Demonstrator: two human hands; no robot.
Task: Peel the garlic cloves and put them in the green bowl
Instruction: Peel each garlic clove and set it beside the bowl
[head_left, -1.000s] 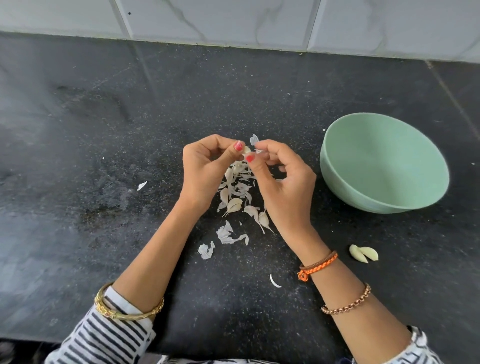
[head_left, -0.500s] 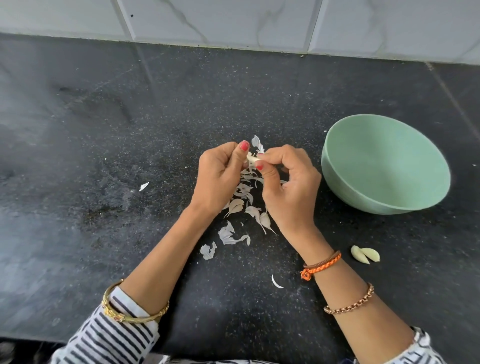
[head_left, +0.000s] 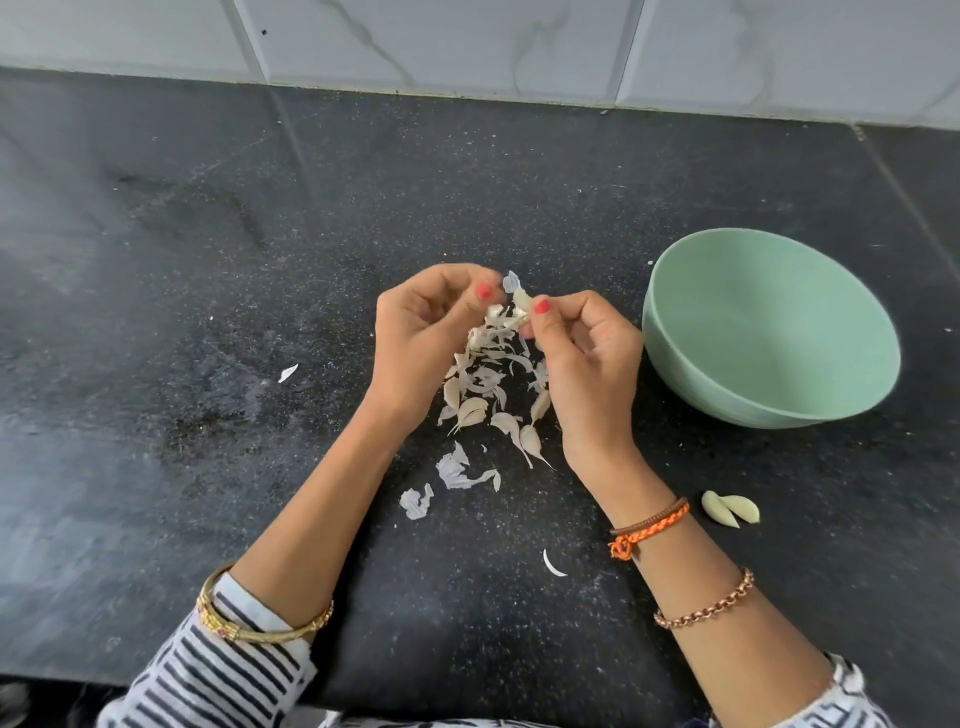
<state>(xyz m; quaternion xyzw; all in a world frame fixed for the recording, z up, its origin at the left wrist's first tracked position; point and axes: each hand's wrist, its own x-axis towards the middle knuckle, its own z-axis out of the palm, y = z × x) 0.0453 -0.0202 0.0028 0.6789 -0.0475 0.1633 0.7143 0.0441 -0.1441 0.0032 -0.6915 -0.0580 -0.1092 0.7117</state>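
At the centre of the frame my right hand (head_left: 587, 353) pinches a garlic clove (head_left: 521, 300) between thumb and curled fingers, its pale tip poking up. My left hand (head_left: 421, 338), fingers curled, pinches a strip of papery skin (head_left: 496, 317) hanging off that clove, with a small flake of skin (head_left: 511, 282) standing just above it. Under both hands, a heap of peels (head_left: 488, 395) lies on the black counter (head_left: 208, 260). The green bowl (head_left: 769, 332) sits at centre right, just beside my right hand. Two peeled cloves (head_left: 730, 510) lie touching each other on the counter at lower right, near my right wrist.
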